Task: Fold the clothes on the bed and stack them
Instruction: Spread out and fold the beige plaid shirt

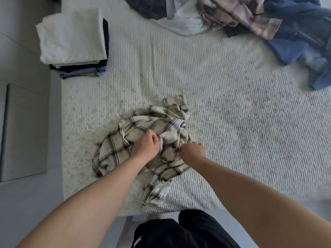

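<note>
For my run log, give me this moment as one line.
step: sorting out crumpled plaid shirt | left hand: grips shirt | right hand: grips shirt | folded stack: far left | unfolded pile: far right

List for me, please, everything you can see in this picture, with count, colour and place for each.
plaid shirt: one, cream with dark checks, crumpled near the bed's near edge
folded stack: one, white piece on top, dark and blue pieces beneath, far left corner of the bed
unfolded pile: one heap, blue, white, dark grey and faded pink-brown plaid pieces, far right
bed cover: one, white, ribbed, under everything
floor: grey, left of the bed
black shorts: one pair, worn, bottom centre
left hand: one, fingers grip the plaid shirt
right hand: one, fingers grip the plaid shirt
</note>
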